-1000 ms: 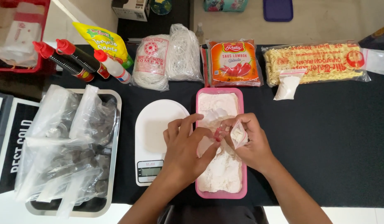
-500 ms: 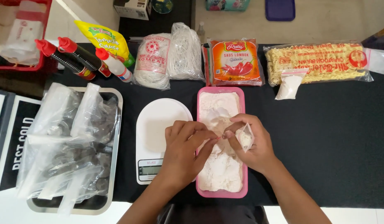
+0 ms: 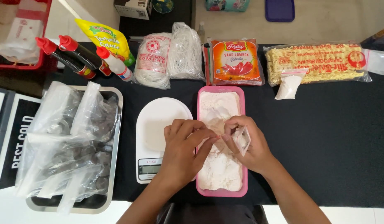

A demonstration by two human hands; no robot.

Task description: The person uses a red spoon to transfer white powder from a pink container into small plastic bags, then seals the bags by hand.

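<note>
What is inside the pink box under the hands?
The pink box is full of white powder, like flour. Both hands, left and right, are over its middle, and the right holds a small clear bag. The powder hides the bottom of the box.

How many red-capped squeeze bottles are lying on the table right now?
3, side by side at the upper left, caps pointing up-left: a dark bottle outermost, a second dark bottle in the middle, and a white bottle beside the yellow sauce pouch. More may lie beyond the frame's edge.
</note>
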